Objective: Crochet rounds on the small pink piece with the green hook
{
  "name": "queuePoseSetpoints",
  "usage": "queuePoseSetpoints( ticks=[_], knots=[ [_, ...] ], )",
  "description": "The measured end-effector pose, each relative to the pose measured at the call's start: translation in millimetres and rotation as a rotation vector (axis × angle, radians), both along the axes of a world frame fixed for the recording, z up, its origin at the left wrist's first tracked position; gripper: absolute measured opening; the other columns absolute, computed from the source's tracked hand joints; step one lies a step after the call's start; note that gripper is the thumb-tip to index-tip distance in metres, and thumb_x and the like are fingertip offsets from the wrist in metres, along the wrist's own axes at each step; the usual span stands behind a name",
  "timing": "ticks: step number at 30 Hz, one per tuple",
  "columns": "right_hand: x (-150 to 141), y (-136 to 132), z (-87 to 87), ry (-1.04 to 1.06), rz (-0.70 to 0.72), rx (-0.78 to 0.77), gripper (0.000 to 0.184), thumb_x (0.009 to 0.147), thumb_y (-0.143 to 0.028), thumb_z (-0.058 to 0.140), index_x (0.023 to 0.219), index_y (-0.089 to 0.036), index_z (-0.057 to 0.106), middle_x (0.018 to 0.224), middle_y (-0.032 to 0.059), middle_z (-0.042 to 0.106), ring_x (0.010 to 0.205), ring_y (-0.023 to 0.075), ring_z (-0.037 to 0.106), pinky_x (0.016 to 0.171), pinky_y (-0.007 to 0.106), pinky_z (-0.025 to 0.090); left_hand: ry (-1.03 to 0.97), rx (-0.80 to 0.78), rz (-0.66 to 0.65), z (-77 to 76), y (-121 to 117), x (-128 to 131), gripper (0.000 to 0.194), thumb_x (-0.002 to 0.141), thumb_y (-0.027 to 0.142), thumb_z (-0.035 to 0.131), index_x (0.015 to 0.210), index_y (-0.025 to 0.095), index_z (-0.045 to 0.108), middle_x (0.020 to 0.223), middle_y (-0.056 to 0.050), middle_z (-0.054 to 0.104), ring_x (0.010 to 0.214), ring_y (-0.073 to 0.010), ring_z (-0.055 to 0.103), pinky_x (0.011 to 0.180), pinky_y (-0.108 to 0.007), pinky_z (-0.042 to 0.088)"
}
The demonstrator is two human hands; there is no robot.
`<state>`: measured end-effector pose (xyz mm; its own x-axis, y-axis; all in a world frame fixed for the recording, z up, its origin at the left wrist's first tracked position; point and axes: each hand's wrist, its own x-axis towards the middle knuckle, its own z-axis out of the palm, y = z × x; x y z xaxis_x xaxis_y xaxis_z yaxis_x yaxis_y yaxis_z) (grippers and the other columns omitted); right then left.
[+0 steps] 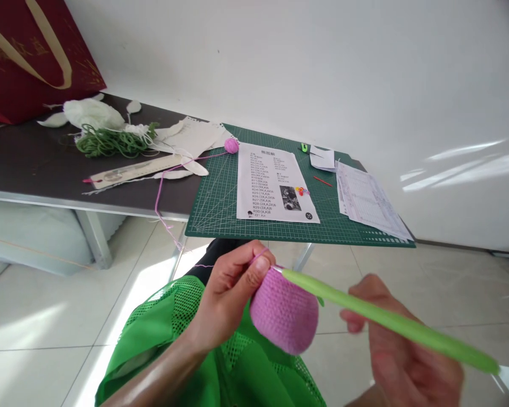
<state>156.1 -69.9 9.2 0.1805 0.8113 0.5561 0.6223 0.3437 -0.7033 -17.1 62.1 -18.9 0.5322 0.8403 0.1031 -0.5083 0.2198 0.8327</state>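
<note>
A pink crocheted cup-shaped piece [285, 314] hangs from my left hand [237, 285], whose thumb and index finger pinch its upper edge. Pink yarn runs over that index finger. The metal tip of a green-handled crochet hook [377, 314] is at the piece's edge, beside my left thumb. My right hand [407, 350], slightly blurred, is curled around the handle's middle, and the handle hides part of its fingers. A small green bit [321, 301] shows at the piece's right side. Pink yarn [158, 198] trails back to a small pink ball [231, 146] on the table.
A green cutting mat [212, 209] holds a printed pattern sheet [258, 169], more papers [369, 198] and a thin red stick [323, 181]. On the dark table [25, 164] lie green yarn [110, 141], white yarn [93, 115], a ruler-like strip [139, 170] and a red bag [34, 68].
</note>
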Motion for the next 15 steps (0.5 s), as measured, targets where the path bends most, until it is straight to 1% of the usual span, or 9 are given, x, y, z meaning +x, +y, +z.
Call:
queuePoseSetpoints(
  ticks=[1, 3, 4, 5, 7, 8, 12, 13, 15],
  knots=[
    [4, 6, -0.6, 0.019, -0.003, -0.056, 0.028, 0.097, -0.048, 0.068, 0.104, -0.021, 0.07, 0.085, 0.0036, 0.062, 0.079, 0.0184, 0.062, 0.061, 0.029, 0.055, 0.035, 0.076, -0.011, 2.6, -2, -2, 0.036, 0.098, 0.042, 0.072, 0.069, 0.02, 0.073, 0.064, 0.002, 0.049, 0.057, -0.0144, 0.036, 0.056, -0.029, 0.029],
    [6, 13, -3.5, 0.072, 0.052, -0.106, 0.051, 0.089, -0.063, 0.073, 0.118, -0.023, 0.067, 0.102, 0.0066, 0.063, 0.095, 0.0225, 0.065, 0.071, 0.031, 0.059, 0.103, 0.217, -0.038, 8.3, -5, -6, 0.035, 0.101, 0.032, 0.068, 0.07, 0.021, 0.076, 0.062, 0.001, 0.049, 0.058, -0.0164, 0.037, 0.061, -0.032, 0.029],
    [5, 16, -5.4, 0.096, 0.121, -0.117, 0.057, 0.087, -0.067, 0.073, 0.124, -0.024, 0.065, 0.106, 0.0067, 0.064, 0.098, 0.0231, 0.065, 0.074, 0.033, 0.06, 0.132, 0.277, -0.053, 11.2, -6, -7, 0.033, 0.101, 0.026, 0.067, 0.07, 0.021, 0.077, 0.061, 0.001, 0.048, 0.058, -0.0169, 0.037, 0.064, -0.033, 0.029],
    [1, 19, -7.3, 0.12, 0.199, -0.108, 0.058, 0.088, -0.068, 0.072, 0.126, -0.025, 0.064, 0.104, 0.006, 0.065, 0.096, 0.0227, 0.065, 0.075, 0.033, 0.059, 0.156, 0.327, -0.068, 13.8, -7, -7, 0.032, 0.099, 0.02, 0.066, 0.069, 0.022, 0.077, 0.06, 0.001, 0.048, 0.058, -0.0171, 0.036, 0.067, -0.034, 0.029],
    [-11, 24, -10.4, 0.144, 0.343, -0.053, 0.045, 0.094, -0.059, 0.069, 0.123, -0.025, 0.065, 0.093, 0.0034, 0.068, 0.084, 0.0201, 0.065, 0.071, 0.033, 0.058, 0.195, 0.396, -0.097, 17.8, -9, -7, 0.03, 0.096, 0.013, 0.065, 0.07, 0.022, 0.077, 0.06, 0.001, 0.049, 0.058, -0.0177, 0.038, 0.071, -0.036, 0.029],
    [-17, 27, -11.3, 0.161, 0.355, 0.014, 0.038, 0.097, -0.055, 0.068, 0.119, -0.024, 0.066, 0.087, 0.0025, 0.068, 0.076, 0.0187, 0.064, 0.067, 0.032, 0.056, 0.212, 0.427, -0.111, 19.1, -9, -7, 0.03, 0.095, 0.012, 0.065, 0.069, 0.023, 0.076, 0.06, 0.001, 0.051, 0.058, -0.0183, 0.039, 0.071, -0.036, 0.03],
    [-36, 36, -9.8, 0.226, 0.189, 0.176, 0.014, 0.103, -0.032, 0.056, 0.103, -0.021, 0.064, 0.069, -0.0012, 0.06, 0.054, 0.0133, 0.055, 0.05, 0.028, 0.047, 0.254, 0.522, -0.167, 19.6, -10, -8, 0.033, 0.1, 0.02, 0.06, 0.07, 0.024, 0.072, 0.06, 0.0, 0.053, 0.056, -0.0192, 0.042, 0.07, -0.036, 0.033],
    [-37, 37, -8.5, 0.194, 0.173, 0.176, 0.012, 0.103, -0.024, 0.053, 0.1, -0.021, 0.064, 0.067, -0.0015, 0.059, 0.053, 0.0129, 0.054, 0.049, 0.028, 0.047, 0.254, 0.529, -0.179, 19.0, -10, -9, 0.033, 0.101, 0.022, 0.059, 0.07, 0.024, 0.071, 0.06, 0.0, 0.052, 0.056, -0.0187, 0.042, 0.07, -0.036, 0.034],
    [-36, 35, -6.8, 0.079, 0.182, 0.169, 0.017, 0.097, -0.012, 0.05, 0.097, -0.02, 0.064, 0.067, -0.0011, 0.061, 0.052, 0.0127, 0.055, 0.049, 0.027, 0.049, 0.243, 0.52, -0.199, 17.5, -10, -10, 0.034, 0.103, 0.026, 0.059, 0.071, 0.024, 0.069, 0.06, 0.001, 0.049, 0.056, -0.0175, 0.041, 0.07, -0.035, 0.036]
  ],
)
